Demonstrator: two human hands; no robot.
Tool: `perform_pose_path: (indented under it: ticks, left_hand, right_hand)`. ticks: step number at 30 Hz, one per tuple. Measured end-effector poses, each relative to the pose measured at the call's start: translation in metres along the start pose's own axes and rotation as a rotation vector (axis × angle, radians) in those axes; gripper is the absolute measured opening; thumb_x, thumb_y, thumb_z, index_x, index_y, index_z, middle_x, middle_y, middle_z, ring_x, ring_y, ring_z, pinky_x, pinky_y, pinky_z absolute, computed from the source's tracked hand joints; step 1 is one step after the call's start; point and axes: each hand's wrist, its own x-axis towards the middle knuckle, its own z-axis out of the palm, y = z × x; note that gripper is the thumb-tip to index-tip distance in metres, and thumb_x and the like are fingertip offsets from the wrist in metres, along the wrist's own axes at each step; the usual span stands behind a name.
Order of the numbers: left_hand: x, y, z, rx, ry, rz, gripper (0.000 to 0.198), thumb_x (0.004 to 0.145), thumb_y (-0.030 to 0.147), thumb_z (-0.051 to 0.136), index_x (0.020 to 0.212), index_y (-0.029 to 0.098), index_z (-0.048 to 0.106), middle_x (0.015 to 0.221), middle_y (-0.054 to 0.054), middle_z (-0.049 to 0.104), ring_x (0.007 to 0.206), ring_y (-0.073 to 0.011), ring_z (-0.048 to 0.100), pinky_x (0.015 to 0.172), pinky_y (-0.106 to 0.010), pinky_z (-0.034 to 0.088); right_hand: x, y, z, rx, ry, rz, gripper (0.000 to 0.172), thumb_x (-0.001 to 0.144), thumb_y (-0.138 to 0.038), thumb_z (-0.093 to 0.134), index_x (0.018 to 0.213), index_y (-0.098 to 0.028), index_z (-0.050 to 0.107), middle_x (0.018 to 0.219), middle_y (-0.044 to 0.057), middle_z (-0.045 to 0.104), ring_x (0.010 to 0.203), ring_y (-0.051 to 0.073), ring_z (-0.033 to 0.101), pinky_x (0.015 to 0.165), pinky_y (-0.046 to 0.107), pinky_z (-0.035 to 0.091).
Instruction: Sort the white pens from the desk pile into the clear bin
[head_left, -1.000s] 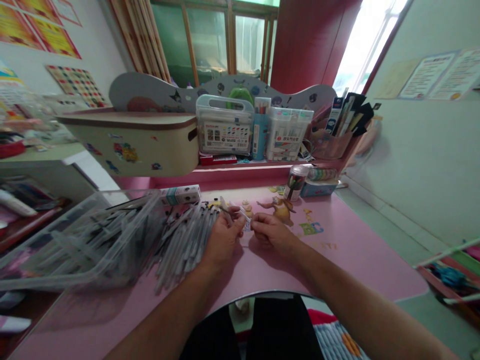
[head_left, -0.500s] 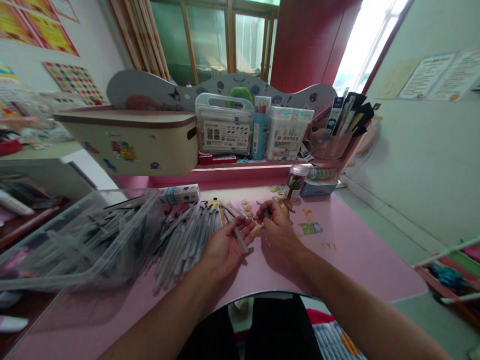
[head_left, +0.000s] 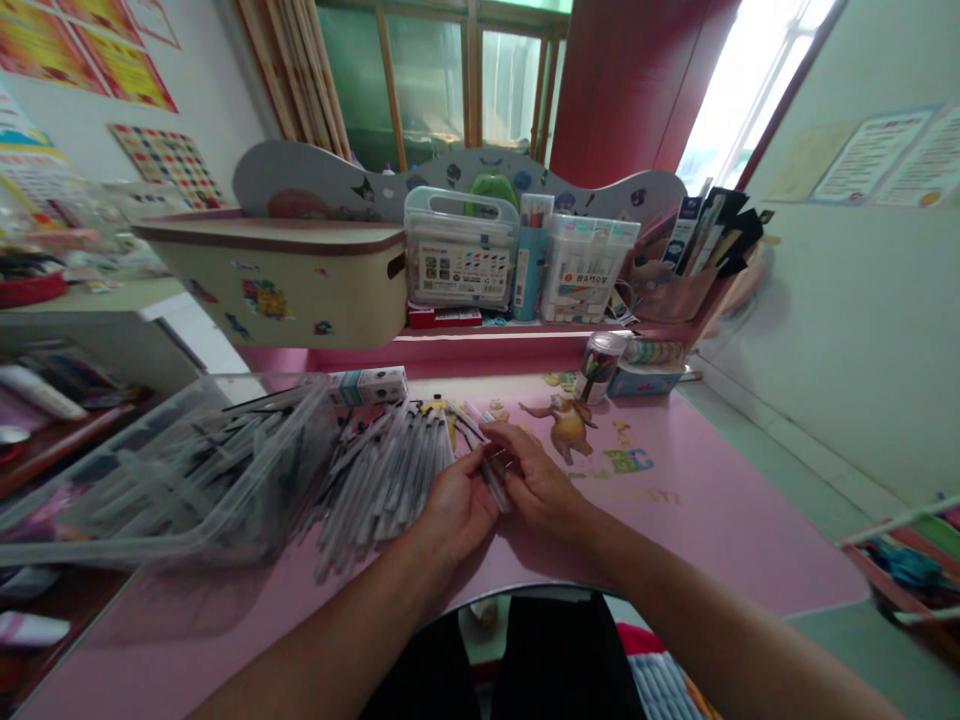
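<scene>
My left hand (head_left: pixel 461 505) and my right hand (head_left: pixel 536 480) meet over the front of the pink desk. Between them are slim clear-barrelled pens (head_left: pixel 495 487), slanting with their lower ends toward me. My left thumb and fingers close on them from the left, and my right fingers curl round from the other side. How many are held is hidden by the fingers. Left of my hands, several similar pens (head_left: pixel 382 480) lie in a fanned pile, their dark tips pointing away. A clear plastic bin (head_left: pixel 202 545) full of more pens stands further left.
A small white and teal box (head_left: pixel 367 386) lies behind the pile. A clear jar (head_left: pixel 600 365) and a blue box (head_left: pixel 645 380) stand at the back right. On the shelf are a lidded cream bin (head_left: pixel 315 300), marker cases (head_left: pixel 461 265) and a pink pen holder (head_left: pixel 667 290).
My right hand has come left and down from over the bear picture to join my left hand at the pens. My left fingers have closed from a half-open palm. The view has shifted slightly.
</scene>
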Motion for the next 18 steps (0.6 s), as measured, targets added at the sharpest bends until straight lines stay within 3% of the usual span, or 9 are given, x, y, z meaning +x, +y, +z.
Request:
perform_pose_path:
  ticks: [3, 6, 9, 12, 18]
  left_hand:
    - [-0.003, 0.001, 0.0, 0.015, -0.024, -0.042, 0.02, 0.094, 0.011, 0.043, 0.091, 0.009, 0.063, 0.081, -0.01, 0.069, 0.07, -0.0162, 0.069, 0.066, -0.028, 0.059]
    - [-0.007, 0.002, -0.002, 0.073, 0.004, -0.079, 0.014, 0.092, 0.011, 0.046, 0.091, 0.011, 0.06, 0.074, -0.006, 0.065, 0.059, -0.0123, 0.065, 0.055, -0.023, 0.055]
    - [-0.01, 0.004, -0.002, 0.202, 0.028, -0.062, 0.009, 0.09, 0.011, 0.05, 0.089, 0.014, 0.058, 0.064, 0.0, 0.056, 0.045, -0.0067, 0.052, 0.038, -0.014, 0.038]
    - [-0.019, 0.011, 0.005, 0.379, -0.049, 0.071, 0.002, 0.085, 0.014, 0.057, 0.085, 0.016, 0.059, 0.062, 0.003, 0.051, 0.043, -0.0052, 0.046, 0.035, -0.012, 0.026]
    - [-0.07, 0.053, 0.025, 0.673, -0.227, 0.294, 0.015, 0.078, 0.031, 0.072, 0.081, 0.017, 0.066, 0.061, 0.001, 0.055, 0.046, -0.0063, 0.045, 0.04, -0.016, 0.03]
  right_hand:
    - [0.001, 0.001, -0.003, 0.026, 0.041, 0.034, 0.066, 0.073, -0.001, 0.043, 0.132, -0.029, 0.051, 0.133, 0.006, 0.054, 0.124, 0.022, 0.049, 0.106, 0.043, 0.039]
    - [0.003, 0.004, -0.009, 0.016, 0.196, 0.049, 0.056, 0.076, -0.004, 0.044, 0.126, -0.028, 0.051, 0.126, 0.006, 0.055, 0.118, 0.021, 0.053, 0.102, 0.041, 0.041]
    - [0.007, 0.008, -0.016, -0.037, 0.338, 0.036, 0.042, 0.08, -0.011, 0.048, 0.119, -0.026, 0.053, 0.116, 0.007, 0.057, 0.104, 0.021, 0.058, 0.096, 0.041, 0.044]
    - [0.01, 0.012, -0.02, -0.087, 0.394, 0.068, 0.035, 0.081, -0.014, 0.05, 0.114, -0.026, 0.054, 0.111, 0.006, 0.058, 0.096, 0.021, 0.059, 0.09, 0.04, 0.046]
    - [0.012, 0.016, -0.019, -0.104, 0.388, 0.147, 0.03, 0.081, -0.017, 0.051, 0.109, -0.024, 0.057, 0.108, 0.008, 0.059, 0.091, 0.022, 0.057, 0.085, 0.039, 0.046]
